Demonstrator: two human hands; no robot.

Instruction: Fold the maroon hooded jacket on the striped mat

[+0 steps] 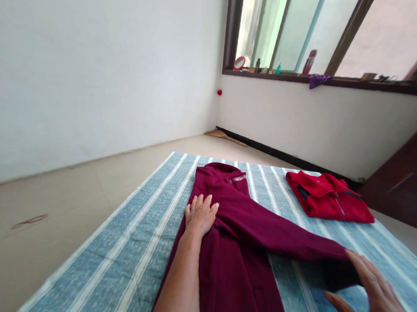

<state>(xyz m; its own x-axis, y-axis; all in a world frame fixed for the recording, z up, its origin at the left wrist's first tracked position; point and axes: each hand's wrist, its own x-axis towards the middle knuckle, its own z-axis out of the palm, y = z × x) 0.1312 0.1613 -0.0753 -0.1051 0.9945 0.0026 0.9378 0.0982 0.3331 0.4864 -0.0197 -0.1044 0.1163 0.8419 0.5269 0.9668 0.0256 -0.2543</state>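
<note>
A dark maroon jacket (238, 252) lies on a blue-and-white striped mat (128, 245), collar toward the far end. My left hand (200, 215) rests flat on its upper left side, fingers stretched out together. One sleeve (288, 238) stretches out to the right across the mat. My right hand (376, 298) is at the cuff end of that sleeve, fingers spread, thumb apart below; the fingertips touch or hover at the dark cuff, and I cannot tell whether they grip it.
A folded bright red jacket (328, 196) lies at the mat's far right. Beige floor surrounds the mat, white walls beyond. A window sill (322, 80) holds bottles, a small mirror and a purple cloth. A broom (227, 137) lies by the wall. Dark wooden furniture (404, 182) stands at right.
</note>
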